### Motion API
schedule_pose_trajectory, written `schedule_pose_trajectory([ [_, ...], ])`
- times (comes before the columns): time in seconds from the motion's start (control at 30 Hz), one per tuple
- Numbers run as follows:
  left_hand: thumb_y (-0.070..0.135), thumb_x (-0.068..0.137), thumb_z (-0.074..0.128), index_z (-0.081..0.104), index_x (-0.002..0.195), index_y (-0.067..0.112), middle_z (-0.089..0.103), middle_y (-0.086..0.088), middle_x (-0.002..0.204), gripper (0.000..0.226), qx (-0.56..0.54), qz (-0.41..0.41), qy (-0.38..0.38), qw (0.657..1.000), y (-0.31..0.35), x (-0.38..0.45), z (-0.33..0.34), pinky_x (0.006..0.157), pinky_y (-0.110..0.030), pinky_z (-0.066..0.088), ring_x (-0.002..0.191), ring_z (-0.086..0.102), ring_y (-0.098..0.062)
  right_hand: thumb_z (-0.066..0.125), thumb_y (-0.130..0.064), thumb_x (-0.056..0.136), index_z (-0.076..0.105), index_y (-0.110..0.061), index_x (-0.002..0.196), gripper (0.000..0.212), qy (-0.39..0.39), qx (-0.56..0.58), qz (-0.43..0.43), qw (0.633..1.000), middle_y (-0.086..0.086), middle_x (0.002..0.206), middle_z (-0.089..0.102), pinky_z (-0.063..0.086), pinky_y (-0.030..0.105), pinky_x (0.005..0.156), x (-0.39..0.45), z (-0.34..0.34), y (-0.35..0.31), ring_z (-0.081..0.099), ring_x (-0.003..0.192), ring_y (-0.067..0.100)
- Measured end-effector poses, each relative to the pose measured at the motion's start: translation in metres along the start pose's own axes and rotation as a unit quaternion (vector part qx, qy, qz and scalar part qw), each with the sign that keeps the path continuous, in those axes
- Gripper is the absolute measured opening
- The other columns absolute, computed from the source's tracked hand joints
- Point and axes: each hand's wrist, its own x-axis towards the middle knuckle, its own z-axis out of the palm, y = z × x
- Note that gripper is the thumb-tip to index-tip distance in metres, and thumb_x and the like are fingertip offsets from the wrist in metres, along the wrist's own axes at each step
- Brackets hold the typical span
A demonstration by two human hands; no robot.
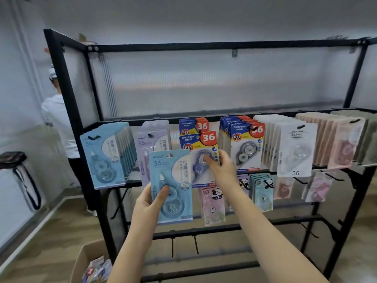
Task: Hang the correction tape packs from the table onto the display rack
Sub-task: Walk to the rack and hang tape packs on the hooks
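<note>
Black metal display rack (224, 46): matte black bars, backed by frosted grey ribbed panel (204, 84).

Pale blue correction tape pack (171, 186) in the left hand (146, 203): light blue card, darker blue "36", cream oval patch, blue-tinted dispenser.

Left of it on the rack, row of hanging pale blue packs (106, 156): same blue card, teal edges.

Lilac packs (153, 137): pale purple card.

Blue-red-yellow pack (199, 158) under the right hand (221, 166): royal blue header, red disc with white "36", yellow band, purple dispenser.

White packs (295, 148): plain white, black "36".

Dusty pink packs (334, 139) at far right.

Lower rail: pink panda-print pack (213, 203), black-and-white panda motif.

Brown cardboard box (83, 260) below the rack's left end.
</note>
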Motion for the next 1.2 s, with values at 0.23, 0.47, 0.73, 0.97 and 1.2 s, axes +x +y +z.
schedule_pose_trajectory([
  [0.23, 0.031, 0.074, 0.063, 0.063, 0.109, 0.019, 0.074, -0.004, 0.101, 0.037, 0.001, -0.012, -0.005, 1.000, -0.009, 0.002, -0.008, 0.079, -0.034, 0.056, 0.093, 0.071, -0.022, 0.062, -0.040, 0.084, 0.061, -0.022, 0.104, 0.027, -0.019, 0.006, -0.066, 0.998, -0.010, 0.096, 0.068, 0.050, 0.023, 0.078, -0.019, 0.003, 0.002, 0.062, 0.087, 0.003],
  [0.47, 0.031, 0.075, 0.063, 0.063, 0.108, 0.020, 0.074, -0.004, 0.100, 0.036, 0.000, -0.020, -0.014, 1.000, -0.011, 0.003, -0.006, 0.074, -0.030, 0.059, 0.091, 0.072, -0.021, 0.061, -0.033, 0.089, 0.059, -0.019, 0.111, 0.027, 0.027, 0.033, -0.080, 0.996, -0.006, 0.104, 0.068, 0.049, 0.018, 0.082, -0.012, 0.000, -0.008, 0.063, 0.096, 0.005],
  [0.73, 0.028, 0.076, 0.063, 0.062, 0.111, 0.018, 0.074, -0.006, 0.102, 0.036, -0.012, -0.026, -0.017, 0.999, -0.011, 0.000, -0.006, 0.078, -0.036, 0.059, 0.093, 0.071, -0.025, 0.058, -0.030, 0.094, 0.054, -0.018, 0.111, 0.022, 0.008, 0.009, 0.001, 1.000, -0.007, 0.100, 0.061, 0.043, 0.018, 0.074, 0.023, 0.013, 0.006, 0.057, 0.092, 0.008],
  [0.97, 0.026, 0.077, 0.061, 0.060, 0.114, 0.014, 0.073, -0.006, 0.104, 0.039, 0.001, -0.032, -0.022, 0.999, -0.011, -0.010, -0.011, 0.077, -0.036, 0.059, 0.096, 0.070, -0.026, 0.060, -0.046, 0.088, 0.051, -0.007, 0.105, 0.044, 0.005, -0.002, 0.093, 0.996, 0.008, 0.094, 0.058, 0.044, 0.034, 0.075, 0.071, 0.034, 0.033, 0.054, 0.086, 0.022],
  [1.2, 0.025, 0.079, 0.061, 0.060, 0.113, 0.015, 0.074, -0.007, 0.102, 0.036, 0.009, -0.055, 0.029, 0.998, -0.019, -0.040, -0.029, 0.075, -0.036, 0.059, 0.093, 0.071, -0.027, 0.056, -0.028, 0.095, 0.050, 0.000, 0.120, 0.038, 0.010, -0.083, 0.147, 0.986, 0.017, 0.117, 0.059, 0.039, 0.031, 0.082, 0.042, 0.043, 0.071, 0.055, 0.106, 0.030],
])
